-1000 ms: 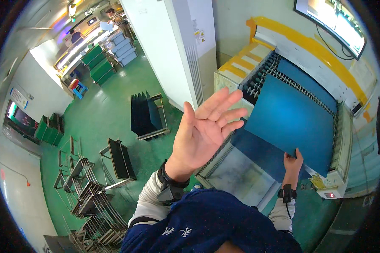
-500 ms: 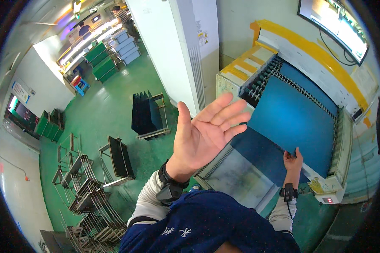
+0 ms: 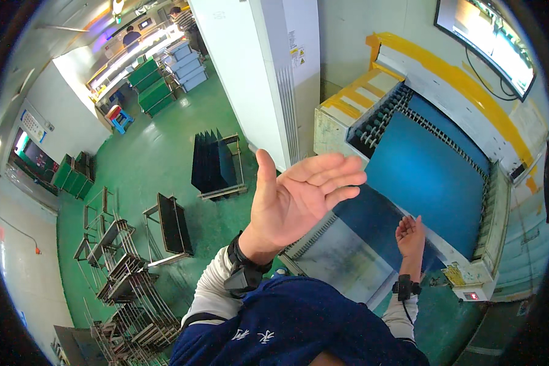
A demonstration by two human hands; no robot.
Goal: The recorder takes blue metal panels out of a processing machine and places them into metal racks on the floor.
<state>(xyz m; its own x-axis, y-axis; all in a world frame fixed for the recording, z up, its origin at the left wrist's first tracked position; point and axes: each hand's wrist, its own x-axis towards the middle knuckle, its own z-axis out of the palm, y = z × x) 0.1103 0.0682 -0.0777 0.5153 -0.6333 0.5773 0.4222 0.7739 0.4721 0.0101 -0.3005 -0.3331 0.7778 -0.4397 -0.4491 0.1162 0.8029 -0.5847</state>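
A bright blue flat panel [image 3: 430,177] lies slanted on the rows of black rollers [image 3: 381,113] of a conveyor machine. Below its near edge is a darker blue panel [image 3: 372,219], partly covered by my hands. My left hand [image 3: 305,198] is held up, palm showing, fingers stretched out and holding nothing. Its fingertips come close to the left corner of the bright panel; whether they touch it I cannot tell. My right hand [image 3: 410,236] is by the bright panel's near edge, fingers loosely bent and apart, with nothing in it.
A pale, stained flat surface [image 3: 348,262] lies in front of me. A white cabinet [image 3: 250,67] rises beyond my left hand. Racks with dark panels [image 3: 216,165] and stacked metal frames [image 3: 125,268] stand on the floor at left. A screen [image 3: 485,46] hangs at upper right.
My right hand has let go of the bright panel's near edge and drawn slightly left. My left hand stays raised, its fingers now closer together. The bright panel looks little changed.
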